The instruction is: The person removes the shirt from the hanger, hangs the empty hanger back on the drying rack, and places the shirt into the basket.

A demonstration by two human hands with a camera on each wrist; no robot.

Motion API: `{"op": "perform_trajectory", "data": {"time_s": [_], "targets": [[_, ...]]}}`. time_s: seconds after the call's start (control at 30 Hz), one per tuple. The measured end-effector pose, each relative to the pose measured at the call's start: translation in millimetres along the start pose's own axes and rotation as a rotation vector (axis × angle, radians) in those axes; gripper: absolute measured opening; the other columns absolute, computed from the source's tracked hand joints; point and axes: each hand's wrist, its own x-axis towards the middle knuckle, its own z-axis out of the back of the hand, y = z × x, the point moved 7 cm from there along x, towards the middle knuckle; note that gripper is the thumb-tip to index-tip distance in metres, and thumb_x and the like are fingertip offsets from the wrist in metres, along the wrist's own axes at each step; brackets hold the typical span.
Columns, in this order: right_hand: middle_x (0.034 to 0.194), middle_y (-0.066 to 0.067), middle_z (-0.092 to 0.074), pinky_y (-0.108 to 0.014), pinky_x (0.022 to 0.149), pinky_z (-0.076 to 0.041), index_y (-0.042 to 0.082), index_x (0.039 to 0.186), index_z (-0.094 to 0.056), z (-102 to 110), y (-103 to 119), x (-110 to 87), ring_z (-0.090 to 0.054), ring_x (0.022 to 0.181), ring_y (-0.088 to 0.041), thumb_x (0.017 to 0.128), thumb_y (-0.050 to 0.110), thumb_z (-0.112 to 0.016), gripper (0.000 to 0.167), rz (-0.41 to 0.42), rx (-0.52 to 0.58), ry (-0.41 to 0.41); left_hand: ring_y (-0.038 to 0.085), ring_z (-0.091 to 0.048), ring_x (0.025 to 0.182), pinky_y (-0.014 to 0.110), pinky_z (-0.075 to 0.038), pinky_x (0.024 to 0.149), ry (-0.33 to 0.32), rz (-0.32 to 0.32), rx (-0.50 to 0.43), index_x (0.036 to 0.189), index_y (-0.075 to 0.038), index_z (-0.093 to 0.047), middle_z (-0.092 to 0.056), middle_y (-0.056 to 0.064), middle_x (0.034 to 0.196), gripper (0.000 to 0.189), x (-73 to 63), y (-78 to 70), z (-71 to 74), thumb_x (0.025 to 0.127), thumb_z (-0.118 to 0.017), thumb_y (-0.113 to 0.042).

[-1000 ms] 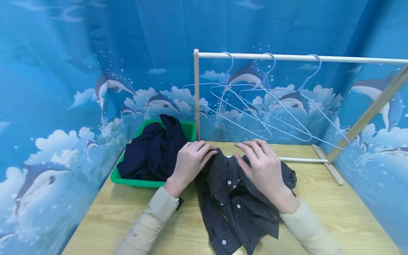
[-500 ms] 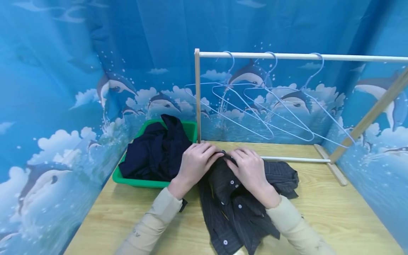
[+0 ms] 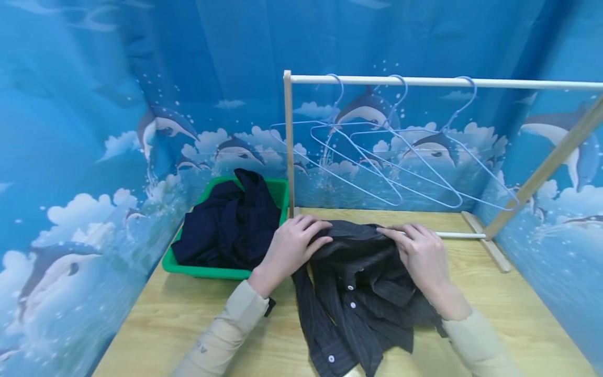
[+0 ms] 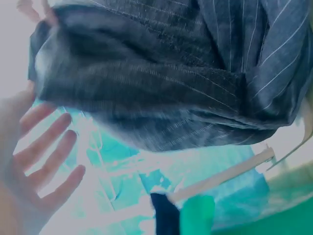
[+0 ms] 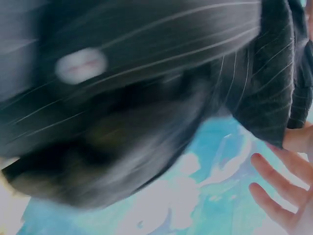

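A dark striped shirt (image 3: 363,277) with white buttons lies bunched on the table, its upper edge raised between both hands. My left hand (image 3: 294,243) pinches that edge at its left end; in the left wrist view the shirt's striped cloth (image 4: 146,88) hangs beside the hand's spread fingers (image 4: 54,152). At the other end, my right hand (image 3: 424,256) pinches the edge between thumb and forefinger. The right wrist view has the right hand (image 5: 288,181) at a corner of cloth, with a blurred button (image 5: 80,66) nearer the camera. Folds hide much of the shirt.
To the left, a green basket (image 3: 202,271) holds dark navy clothing (image 3: 226,225). Behind the shirt stands a wooden rack with a white rail (image 3: 433,82). Three light blue hangers (image 3: 452,123) hang from it. A lower white bar (image 3: 461,235) joins the rack's feet.
My right hand came in close to the left hand, then moved away to the right, spreading the shirt's upper edge between them. The left hand stayed nearly in place.
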Motion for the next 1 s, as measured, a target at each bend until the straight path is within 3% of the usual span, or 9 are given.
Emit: {"op": "perform_trajectory", "data": {"time_s": [0.13, 0.27, 0.4, 0.5, 0.57, 0.67, 0.83, 0.9, 1.0], "targets": [[0.099, -0.008, -0.074, -0.047, 0.069, -0.053, 0.016, 0.104, -0.081, -7, -27, -28.8, -0.067, 0.090, -0.033, 0.078, -0.011, -0.073, 0.038, 0.008, -0.056, 0.104, 0.019, -0.062, 0.115, 0.037, -0.053, 0.097, 0.146, 0.010, -0.025, 0.134, -0.023, -0.066, -0.066, 0.001, 0.127, 0.037, -5.4, -5.5, -20.6, 0.102, -0.059, -0.040], [0.103, -0.006, -0.077, -0.041, 0.060, -0.050, 0.014, 0.104, -0.081, -25, -49, -56.1, -0.072, 0.087, -0.030, 0.072, -0.014, -0.071, 0.043, 0.030, -0.120, 0.287, 0.025, -0.056, 0.130, 0.043, -0.049, 0.104, 0.335, 0.031, -0.047, 0.143, -0.026, -0.059, -0.056, 0.004, 0.145, 0.040, -15.0, -10.2, -49.1, 0.106, -0.054, -0.038], [0.106, -0.008, -0.077, -0.045, 0.064, -0.055, 0.008, 0.106, -0.080, -49, -60, -82.3, -0.072, 0.096, -0.033, 0.075, -0.012, -0.067, 0.039, 0.005, -0.081, 0.530, 0.029, -0.050, 0.138, 0.046, -0.046, 0.108, 0.507, 0.040, -0.050, 0.147, -0.029, -0.055, -0.047, 0.006, 0.155, 0.041, -29.3, -13.1, -77.3, 0.107, -0.050, -0.037], [0.107, -0.011, -0.076, -0.048, 0.065, -0.057, 0.003, 0.105, -0.079, -60, -62, -95.2, -0.071, 0.098, -0.037, 0.078, -0.012, -0.066, 0.033, -0.039, -0.022, 0.632, 0.030, -0.049, 0.138, 0.048, -0.044, 0.110, 0.593, 0.042, -0.054, 0.147, -0.029, -0.055, -0.046, 0.006, 0.156, 0.041, -40.4, -14.0, -92.9, 0.107, -0.051, -0.035], [0.108, -0.011, -0.076, -0.045, 0.062, -0.056, 0.002, 0.105, -0.079, -63, -62, -99.6, -0.072, 0.094, -0.037, 0.079, -0.012, -0.067, 0.032, -0.056, -0.006, 0.645, 0.031, -0.049, 0.139, 0.049, -0.043, 0.111, 0.622, 0.038, -0.065, 0.146, -0.028, -0.056, -0.046, 0.007, 0.156, 0.041, -46.2, -14.0, -99.5, 0.106, -0.053, -0.033], [0.110, -0.011, -0.075, -0.044, 0.061, -0.057, 0.002, 0.106, -0.078, -61, -60, -102.0, -0.072, 0.093, -0.037, 0.080, -0.011, -0.068, 0.031, -0.077, 0.002, 0.646, 0.030, -0.051, 0.136, 0.050, -0.043, 0.110, 0.594, 0.021, -0.081, 0.143, -0.026, -0.060, -0.050, 0.008, 0.152, 0.038, -50.4, -14.8, -99.8, 0.105, -0.056, -0.031], [0.112, -0.012, -0.074, -0.047, 0.070, -0.058, 0.001, 0.107, -0.078, -59, -58, -102.5, -0.071, 0.099, -0.037, 0.083, -0.009, -0.068, 0.028, -0.080, -0.004, 0.664, 0.025, -0.055, 0.132, 0.045, -0.046, 0.107, 0.496, -0.061, -0.147, 0.137, -0.025, -0.064, -0.055, 0.005, 0.147, 0.039, -55.2, -26.0, -80.5, 0.100, -0.064, -0.038], [0.112, -0.012, -0.074, -0.048, 0.073, -0.058, 0.001, 0.107, -0.078, -60, -57, -102.4, -0.070, 0.102, -0.037, 0.083, -0.010, -0.067, 0.028, -0.084, -0.006, 0.662, 0.024, -0.052, 0.133, 0.044, -0.046, 0.107, 0.516, -0.104, -0.195, 0.139, -0.026, -0.062, -0.051, 0.004, 0.151, 0.049, -63.6, -34.1, -71.6, 0.094, -0.069, -0.045], [0.113, -0.013, -0.074, -0.048, 0.076, -0.058, 0.001, 0.108, -0.078, -64, -55, -102.3, -0.070, 0.105, -0.037, 0.083, -0.011, -0.063, 0.031, -0.084, -0.014, 0.664, 0.025, -0.045, 0.140, 0.048, -0.043, 0.110, 0.619, -0.153, -0.245, 0.150, -0.028, -0.050, -0.037, 0.006, 0.161, 0.080, -84.3, -45.3, -66.9, 0.080, -0.079, -0.054]]}}
